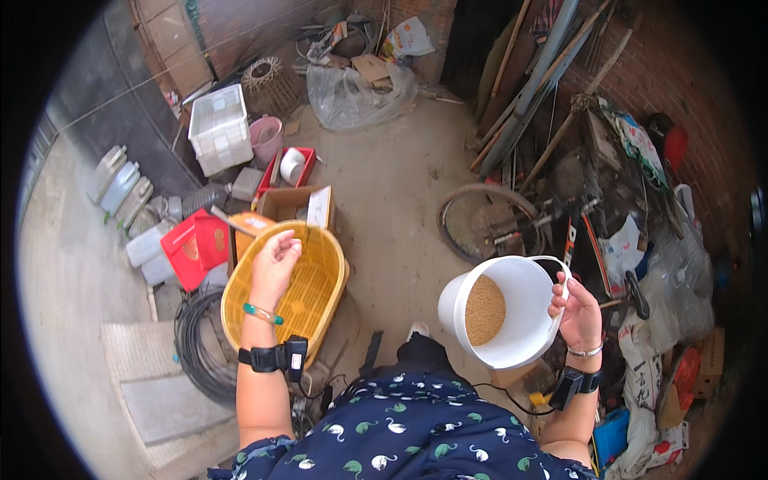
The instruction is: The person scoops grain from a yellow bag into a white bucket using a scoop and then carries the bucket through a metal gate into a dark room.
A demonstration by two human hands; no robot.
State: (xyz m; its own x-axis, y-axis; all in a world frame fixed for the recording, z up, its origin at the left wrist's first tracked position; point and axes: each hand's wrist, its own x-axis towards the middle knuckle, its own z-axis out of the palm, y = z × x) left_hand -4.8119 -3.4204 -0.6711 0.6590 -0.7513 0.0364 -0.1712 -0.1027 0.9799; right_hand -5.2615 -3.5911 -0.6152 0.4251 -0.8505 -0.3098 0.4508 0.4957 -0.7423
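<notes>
My right hand (577, 309) grips the white plastic handle (566, 271) of a white bucket (523, 309). The bucket is tipped so that its mouth shows, and a layer of tan grain (485, 311) lies in its bottom. My left hand (277, 264), fingers curled, is over a deep yellow plastic basket (333, 288) with a slotted bottom. The fingertips appear near the basket's far rim. Whether they touch the rim or hold something thin cannot be made out.
Beyond the basket are a cardboard box (287, 203), a pink bucket (266, 135) and white crates (221, 132). A coil of black hose (201, 369) lies left. A bicycle wheel (474, 207), leaning poles (531, 90) and plastic bags (672, 282) crowd the right.
</notes>
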